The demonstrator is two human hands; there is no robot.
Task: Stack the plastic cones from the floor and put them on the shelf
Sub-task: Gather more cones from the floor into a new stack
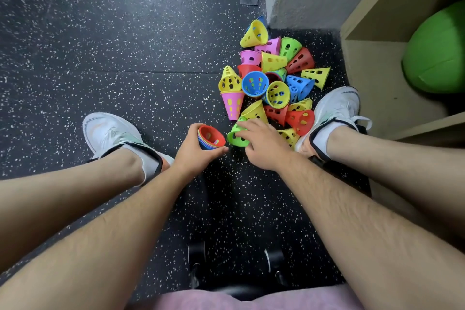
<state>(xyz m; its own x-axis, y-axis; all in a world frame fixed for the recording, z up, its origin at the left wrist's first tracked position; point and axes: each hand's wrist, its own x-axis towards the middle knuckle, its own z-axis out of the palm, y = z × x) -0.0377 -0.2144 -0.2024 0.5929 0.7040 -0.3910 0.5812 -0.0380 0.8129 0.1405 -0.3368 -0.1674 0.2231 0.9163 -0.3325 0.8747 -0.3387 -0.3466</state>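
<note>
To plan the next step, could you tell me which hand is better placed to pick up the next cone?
Right: the right hand has its fingers round the green cone, while the left hand is taken up holding the stack.

On floor (100, 33), against right shoe (334, 106), left of shelf (372, 70): heap of loose cones (274, 78). Nearer, in left hand (196, 151): nested stack (211, 137), just left of cone (235, 137) gripped by right hand (264, 146).

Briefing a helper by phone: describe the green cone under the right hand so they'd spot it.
Find the pile of cones on the floor beside the shelf. At its near edge, the right hand grips a green cone lying on its side. The other green cone lies at the far end, untouched.
</note>
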